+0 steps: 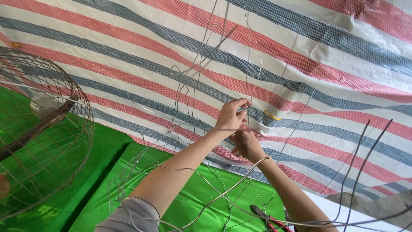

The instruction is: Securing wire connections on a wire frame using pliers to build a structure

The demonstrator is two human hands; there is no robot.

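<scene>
My left hand (pixel 231 116) is raised in the middle of the view and pinches a thin upright metal wire (pixel 248 64) between thumb and fingers. Just below and behind it, my right hand (pixel 246 145) grips the same bundle of thin wires where they cross. Several long bare wires (pixel 189 90) rise from a loose, half-woven wire frame (pixel 141 172) that curves around my forearms. A bent wire loop (pixel 240 176) passes over my right wrist.
A finished round wire cage (pixel 47 141) stands at the left on green cloth (pixel 103 172). A striped red, blue and white tarpaulin (pixel 309 51) fills the background. Red-handled pliers (pixel 266 219) lie on the green cloth near my right arm. Two dark rods (pixel 365 159) rise at the right.
</scene>
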